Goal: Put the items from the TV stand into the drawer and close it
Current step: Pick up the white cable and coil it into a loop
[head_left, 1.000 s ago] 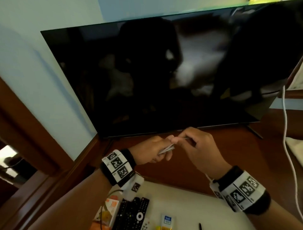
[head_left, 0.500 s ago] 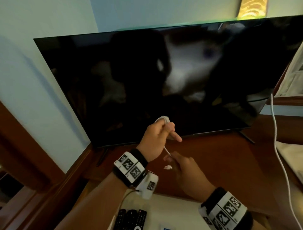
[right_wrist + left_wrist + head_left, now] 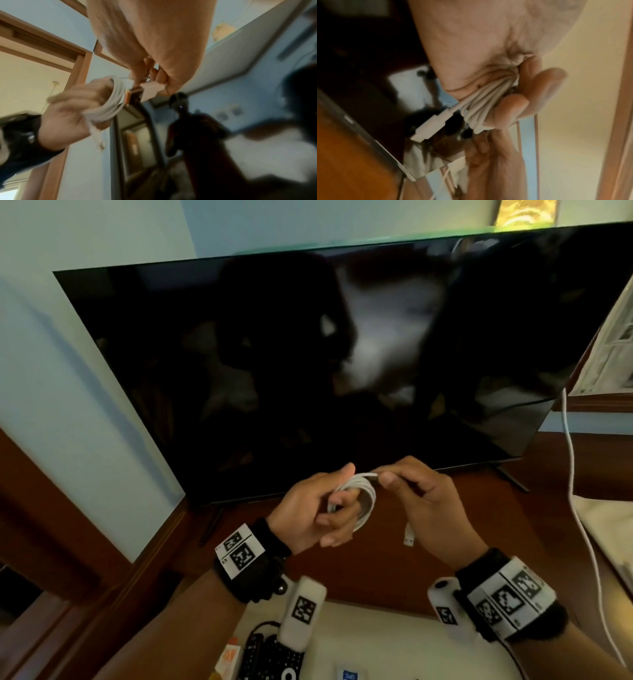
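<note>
A white cable (image 3: 363, 498) is wound in several loops round the fingers of my left hand (image 3: 310, 510), which holds the coil in front of the TV, above the wooden TV stand (image 3: 472, 529). My right hand (image 3: 416, 491) pinches the cable's free stretch right beside the coil. A white USB plug (image 3: 408, 538) dangles below, between the hands. The left wrist view shows the coil (image 3: 479, 106) across my fingers and a plug (image 3: 430, 126) sticking out. In the right wrist view the coil (image 3: 114, 104) sits on the left hand, and the right fingertips (image 3: 155, 75) pinch the white end.
The open drawer (image 3: 394, 642), white inside, lies below my wrists and holds black remotes (image 3: 270, 660), an orange box (image 3: 228, 659) and a blue-white packet (image 3: 349, 674). The big TV (image 3: 308, 364) fills the back. Another white cord (image 3: 579, 518) and a pale cloth (image 3: 606, 522) lie at the right.
The left hand was raised with a small coil and the right hand was lower. Now the right hand has come up to the coil, which has grown by more loops.
</note>
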A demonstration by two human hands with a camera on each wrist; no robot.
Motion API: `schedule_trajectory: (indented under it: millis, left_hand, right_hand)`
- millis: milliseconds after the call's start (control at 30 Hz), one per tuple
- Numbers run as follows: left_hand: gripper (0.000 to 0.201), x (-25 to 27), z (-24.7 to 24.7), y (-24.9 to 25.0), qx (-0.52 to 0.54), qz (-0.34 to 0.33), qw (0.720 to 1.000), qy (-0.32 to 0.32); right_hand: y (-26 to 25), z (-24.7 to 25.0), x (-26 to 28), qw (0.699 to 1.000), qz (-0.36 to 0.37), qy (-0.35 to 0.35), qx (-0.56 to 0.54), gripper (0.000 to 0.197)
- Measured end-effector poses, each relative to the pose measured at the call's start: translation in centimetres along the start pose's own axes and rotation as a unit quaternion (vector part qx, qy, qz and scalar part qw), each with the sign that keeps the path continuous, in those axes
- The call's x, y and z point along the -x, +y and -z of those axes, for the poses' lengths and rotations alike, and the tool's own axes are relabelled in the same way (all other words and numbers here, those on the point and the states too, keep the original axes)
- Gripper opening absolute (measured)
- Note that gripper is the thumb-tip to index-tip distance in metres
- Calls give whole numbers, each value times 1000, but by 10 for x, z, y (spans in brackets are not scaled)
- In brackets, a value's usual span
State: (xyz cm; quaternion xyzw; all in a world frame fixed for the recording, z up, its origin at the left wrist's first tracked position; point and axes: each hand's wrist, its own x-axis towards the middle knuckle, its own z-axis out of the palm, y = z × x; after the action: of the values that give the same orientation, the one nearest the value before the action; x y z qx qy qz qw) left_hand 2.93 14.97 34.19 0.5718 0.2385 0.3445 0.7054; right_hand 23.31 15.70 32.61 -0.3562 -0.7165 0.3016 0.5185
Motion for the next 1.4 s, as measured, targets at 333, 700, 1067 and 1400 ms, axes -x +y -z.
schedule_trajectory:
  millis: [333,700,1067,1400]
  left_hand:
    - [53,-21,-6,-16,129,-27,973,188]
    - [41,-29,-9,0,29,-100,963,250]
    - [41,-31,-35,19,-40,-75,981,174]
    - [42,-34,-39,28,-80,-63,980,171]
  right_hand:
    - [-5,-37,15,993,-34,117,4,14]
    - [-6,-12,14,1000,-20,-12,21,26]
    - [-2,21,-19,984,-108,143,20,16]
    - [-11,8,-14,977,-98,181,-55,15]
